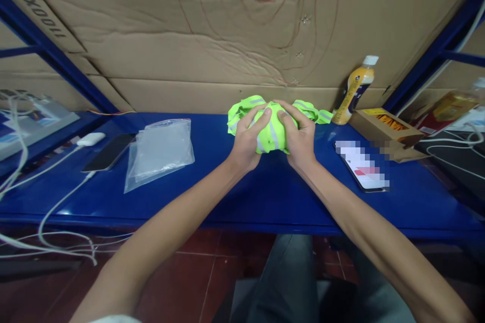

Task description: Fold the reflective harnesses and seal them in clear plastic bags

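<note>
Clamped from both sides between left hand [247,142] and right hand [302,135]: one rounded bundle [276,133] of neon yellow-green cloth with pale stripes, towards the back of one glossy blue table [242,197]. Two crumpled neon folds [244,107] beside it, one each side, joined or separate impossible to tell. Leftward, flat clear plastic bags [162,149], overlapping, near one dark phone [109,153]. Rightward, one lit phone [359,164], one upright bottle [355,92], one open cardboard box [370,129]

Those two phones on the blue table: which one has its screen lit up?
The phone on the right, beside the cardboard box. It shows bright, while the phone on the left, beside the clear plastic bags, is dark.
</note>
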`<state>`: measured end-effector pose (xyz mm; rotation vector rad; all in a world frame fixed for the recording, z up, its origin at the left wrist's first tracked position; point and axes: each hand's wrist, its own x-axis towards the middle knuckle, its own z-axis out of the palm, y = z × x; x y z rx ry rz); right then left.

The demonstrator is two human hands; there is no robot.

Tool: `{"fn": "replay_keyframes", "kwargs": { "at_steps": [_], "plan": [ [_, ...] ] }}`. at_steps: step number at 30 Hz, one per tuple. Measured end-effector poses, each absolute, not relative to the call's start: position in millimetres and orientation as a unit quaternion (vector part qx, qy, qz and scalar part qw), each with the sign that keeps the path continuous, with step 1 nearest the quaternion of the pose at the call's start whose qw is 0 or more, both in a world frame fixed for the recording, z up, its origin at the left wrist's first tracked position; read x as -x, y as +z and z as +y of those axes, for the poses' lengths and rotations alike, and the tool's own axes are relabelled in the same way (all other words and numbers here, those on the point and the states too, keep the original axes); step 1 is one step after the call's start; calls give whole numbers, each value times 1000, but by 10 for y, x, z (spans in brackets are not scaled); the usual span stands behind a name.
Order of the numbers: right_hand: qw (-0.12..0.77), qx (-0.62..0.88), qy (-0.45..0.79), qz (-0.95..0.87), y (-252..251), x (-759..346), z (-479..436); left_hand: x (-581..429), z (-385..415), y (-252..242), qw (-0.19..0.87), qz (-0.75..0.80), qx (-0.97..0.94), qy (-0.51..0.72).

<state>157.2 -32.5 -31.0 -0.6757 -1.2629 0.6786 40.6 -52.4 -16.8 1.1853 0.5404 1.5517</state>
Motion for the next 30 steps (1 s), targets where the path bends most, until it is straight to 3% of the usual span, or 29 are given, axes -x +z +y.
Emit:
{"fn": "replay_keyframes", "kwargs": {
  "at_steps": [3, 12, 21, 30],
  "plan": [
    [709, 307, 328, -544, -323, -1545, -342, -405, -530, -154, 570, 212, -481, 632],
    [678, 311, 395, -535, -331, -1615, -468, -333, -346, -263, 527, 222, -531, 625],
    [604, 356, 480, -527, -426, -1730, -387, -200, -300, -388, 225, 277, -706, 612],
    [624, 387, 460, -500, -466, -1807, -242, -94, -277, -246, 144, 364, -636, 665]
  ]
}}
